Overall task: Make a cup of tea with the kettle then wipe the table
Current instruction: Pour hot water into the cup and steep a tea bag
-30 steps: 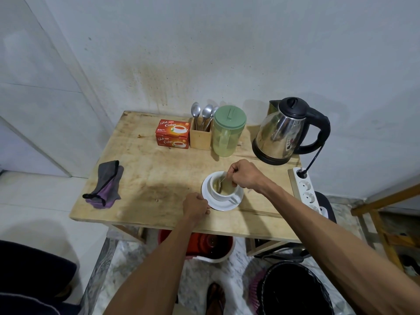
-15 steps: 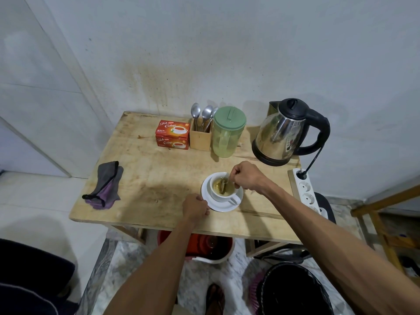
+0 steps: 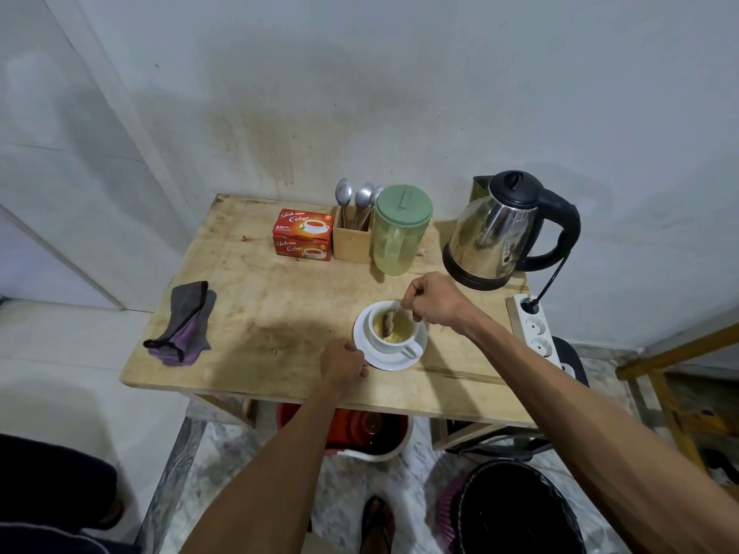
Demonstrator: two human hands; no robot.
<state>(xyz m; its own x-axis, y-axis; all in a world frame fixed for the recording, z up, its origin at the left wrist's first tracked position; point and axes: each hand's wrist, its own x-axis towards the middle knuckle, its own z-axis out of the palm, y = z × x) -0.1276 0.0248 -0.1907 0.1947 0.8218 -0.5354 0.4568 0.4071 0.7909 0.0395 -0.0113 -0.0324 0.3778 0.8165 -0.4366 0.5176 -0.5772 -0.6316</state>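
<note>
A white cup [image 3: 394, 341] of pale yellow tea stands on a white saucer [image 3: 370, 355] near the wooden table's [image 3: 256, 313] front right. My right hand [image 3: 434, 298] pinches the string of a dark tea bag [image 3: 387, 322], which hangs half out of the tea. My left hand [image 3: 343, 363] grips the saucer's near-left rim. The steel kettle [image 3: 494, 233] with black handle sits on its base at the back right. A grey and purple cloth [image 3: 184, 323] lies at the table's left edge.
A red tea box [image 3: 303, 240], a wooden holder with spoons [image 3: 352, 229] and a green-lidded pitcher [image 3: 398, 229] line the back. A white power strip [image 3: 534, 329] hangs off the right edge. Under the table are a red bucket [image 3: 360, 433] and a black bin [image 3: 516, 509].
My right hand has lifted slightly, pulling the tea bag up out of the tea. My left hand stays on the saucer.
</note>
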